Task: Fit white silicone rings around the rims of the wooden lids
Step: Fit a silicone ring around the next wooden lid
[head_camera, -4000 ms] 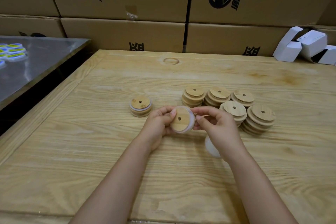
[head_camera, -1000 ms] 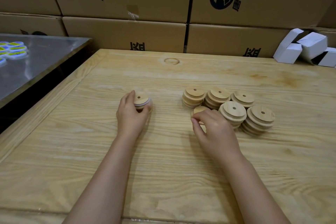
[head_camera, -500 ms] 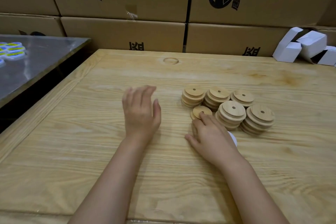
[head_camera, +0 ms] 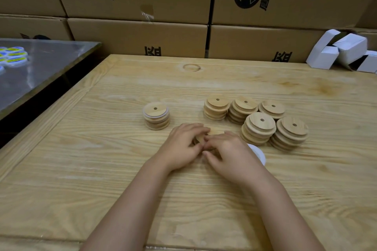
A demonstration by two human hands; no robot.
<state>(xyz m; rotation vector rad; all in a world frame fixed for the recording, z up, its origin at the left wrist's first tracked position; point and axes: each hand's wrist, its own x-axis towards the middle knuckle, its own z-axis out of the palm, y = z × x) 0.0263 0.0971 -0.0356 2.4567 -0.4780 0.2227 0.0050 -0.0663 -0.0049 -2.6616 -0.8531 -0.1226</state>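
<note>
So, you are only beginning the job: the short stack point(head_camera: 156, 117) on the left is showing a white ring on its top lid, while five stacks of bare lids point(head_camera: 258, 128) are waiting on the right. Your left hand point(head_camera: 181, 146) and right hand point(head_camera: 232, 155) are lying low, palms down, meeting on one wooden lid point(head_camera: 213, 133) on the worktop point(head_camera: 102, 169), with fingers bent and closing on its edges. The white silicone rings point(head_camera: 258, 154) are lying just beside your right hand.

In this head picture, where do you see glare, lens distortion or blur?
Head view: light is soft and even, with faint shadows under the left hand and right hand; the steel table at left carries dull glare; the wide lens tilts the cardboard boxes outward; the lid between the hands looks slightly blurred.
</note>
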